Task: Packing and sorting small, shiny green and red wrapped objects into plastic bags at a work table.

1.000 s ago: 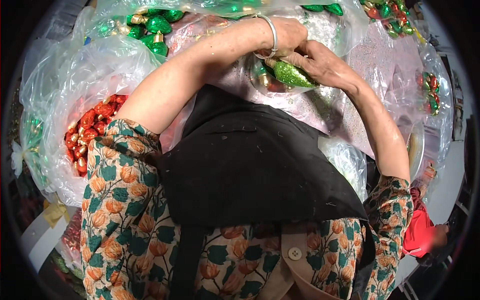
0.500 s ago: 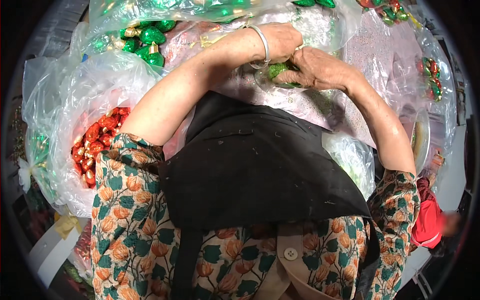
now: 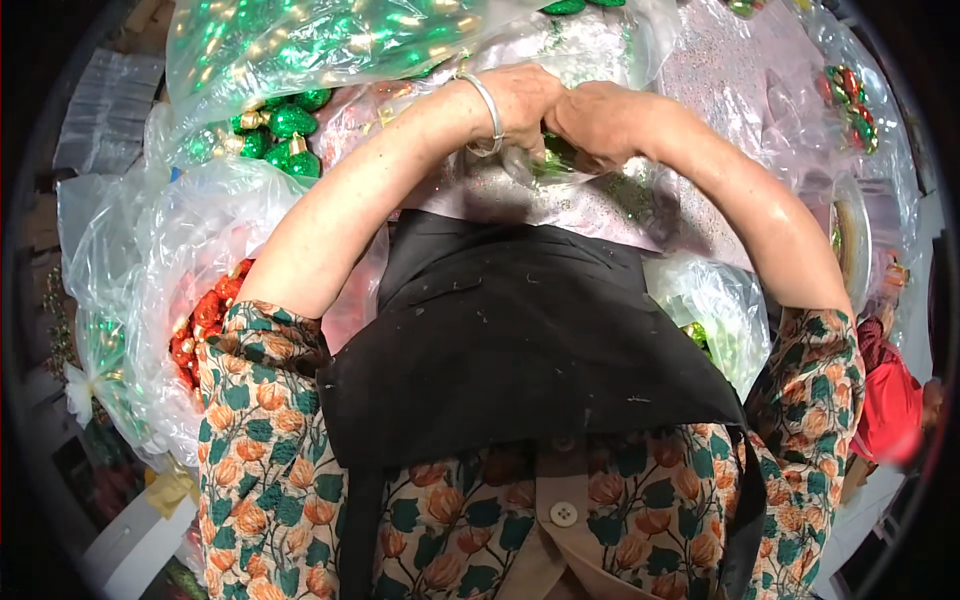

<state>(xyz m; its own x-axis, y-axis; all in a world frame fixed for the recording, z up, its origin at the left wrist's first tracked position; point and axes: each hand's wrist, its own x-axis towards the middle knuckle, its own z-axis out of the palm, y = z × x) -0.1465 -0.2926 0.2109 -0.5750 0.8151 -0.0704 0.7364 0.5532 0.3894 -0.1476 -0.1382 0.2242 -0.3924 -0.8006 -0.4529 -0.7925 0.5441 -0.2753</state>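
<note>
My left hand (image 3: 527, 98), with a silver bangle at its wrist, meets my right hand (image 3: 603, 122) over the table, knuckles touching. Both have curled, closed fingers. Between and just below them shows a light-green glitter ornament (image 3: 556, 157), partly covered by the fingers and with a clear, shiny film near it. My right fingers close around its right side. What my left fingertips pinch is hidden behind the hand.
Green ornaments with gold caps (image 3: 292, 122) lie at the upper left beneath a large clear bag (image 3: 330, 40). Red ornaments (image 3: 208, 312) fill a plastic bag beside my left arm. Another clear bag (image 3: 725, 300) sits at my right. Pinkish glitter-strewn sheeting (image 3: 735, 90) covers the table.
My right hand has turned and risen slightly, its fingers now curled against my left hand. The left hand has shifted left and down, and less of the green ornament shows.
</note>
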